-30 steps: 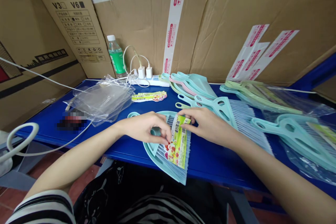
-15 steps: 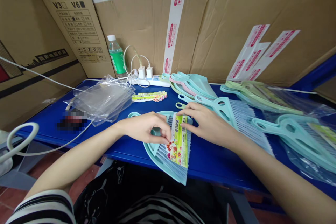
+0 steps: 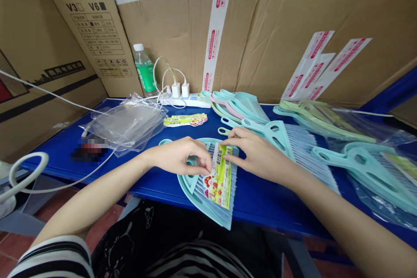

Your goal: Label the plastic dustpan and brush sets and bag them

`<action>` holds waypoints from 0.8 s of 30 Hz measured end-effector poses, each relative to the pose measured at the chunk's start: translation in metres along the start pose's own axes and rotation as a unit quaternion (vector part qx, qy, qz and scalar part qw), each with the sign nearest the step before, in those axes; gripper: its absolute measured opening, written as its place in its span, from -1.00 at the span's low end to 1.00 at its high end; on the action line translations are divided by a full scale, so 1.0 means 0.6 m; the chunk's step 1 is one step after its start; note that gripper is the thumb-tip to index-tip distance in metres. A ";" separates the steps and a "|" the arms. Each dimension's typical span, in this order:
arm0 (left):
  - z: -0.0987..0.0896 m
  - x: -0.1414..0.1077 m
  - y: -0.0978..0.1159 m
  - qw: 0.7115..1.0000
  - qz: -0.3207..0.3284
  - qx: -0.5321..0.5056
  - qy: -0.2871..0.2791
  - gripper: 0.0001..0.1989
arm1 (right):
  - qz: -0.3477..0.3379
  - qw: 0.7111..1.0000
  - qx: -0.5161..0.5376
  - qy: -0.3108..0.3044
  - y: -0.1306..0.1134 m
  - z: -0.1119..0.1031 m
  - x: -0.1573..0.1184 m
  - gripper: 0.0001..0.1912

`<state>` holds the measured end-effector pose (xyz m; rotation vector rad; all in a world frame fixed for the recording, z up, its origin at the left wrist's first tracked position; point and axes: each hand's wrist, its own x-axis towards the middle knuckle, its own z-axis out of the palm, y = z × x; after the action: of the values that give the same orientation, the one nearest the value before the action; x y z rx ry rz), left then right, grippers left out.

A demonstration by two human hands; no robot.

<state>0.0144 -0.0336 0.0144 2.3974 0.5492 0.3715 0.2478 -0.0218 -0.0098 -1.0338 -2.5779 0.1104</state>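
The blue desk (image 3: 260, 197) bears a mint dustpan (image 3: 188, 191) under the left grip (image 3: 185, 156), clear bags (image 3: 125, 124) beyond it leftward, labels (image 3: 185, 120) and a power strip (image 3: 197, 102) beyond it, bagged brush sets (image 3: 361, 163) right of the right grip (image 3: 256, 152).

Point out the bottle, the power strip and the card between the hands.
Bottle (image 3: 146, 77): head view, on its green label.
Power strip (image 3: 191, 103): head view, on its white body.
Card (image 3: 222, 178): head view, on its printed face.

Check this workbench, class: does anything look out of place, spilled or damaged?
Nothing looks spilled or damaged. One oddity: the dark object on the left of the table is pixelated beyond recognition. Beside it, plastic bags lie in a skewed pile.
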 end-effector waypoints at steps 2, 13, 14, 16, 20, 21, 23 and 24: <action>-0.004 -0.001 -0.002 0.999 0.003 0.044 0.029 -0.90 | 0.002 1.000 0.002 -0.004 -0.001 -0.001 0.000 -0.75; -0.009 -0.003 -0.037 0.894 -0.092 0.427 0.102 -0.76 | 0.010 1.000 0.009 -0.006 -0.005 -0.001 -0.001 -0.77; -0.009 -0.002 -0.037 0.892 -0.105 0.430 0.088 -0.75 | 0.010 1.000 0.008 -0.006 -0.006 -0.002 -0.001 -0.77; -0.009 -0.001 -0.035 0.892 -0.126 0.429 0.063 -0.74 | 0.009 1.000 0.008 -0.005 -0.007 -0.002 -0.001 -0.77; -0.009 -0.001 -0.031 0.889 -0.145 0.432 0.051 -0.72 | 0.003 1.000 0.012 0.008 -0.006 -0.002 -0.002 -0.77; -0.008 -0.001 -0.031 0.888 -0.147 0.433 0.051 -0.71 | 0.002 1.000 0.012 0.013 -0.006 -0.002 -0.002 -0.77; -0.007 -0.001 -0.030 0.888 -0.154 0.430 0.050 -0.70 | 0.002 1.000 0.009 0.019 -0.005 -0.002 -0.002 -0.75; -0.007 -0.001 -0.029 0.889 -0.159 0.426 0.048 -0.70 | 0.003 1.000 0.006 0.019 -0.004 -0.002 -0.002 -0.74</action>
<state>0.0071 -0.0195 0.0061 3.0310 1.3583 0.0977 0.2474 -0.0246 -0.0085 -1.0287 -2.5383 0.1057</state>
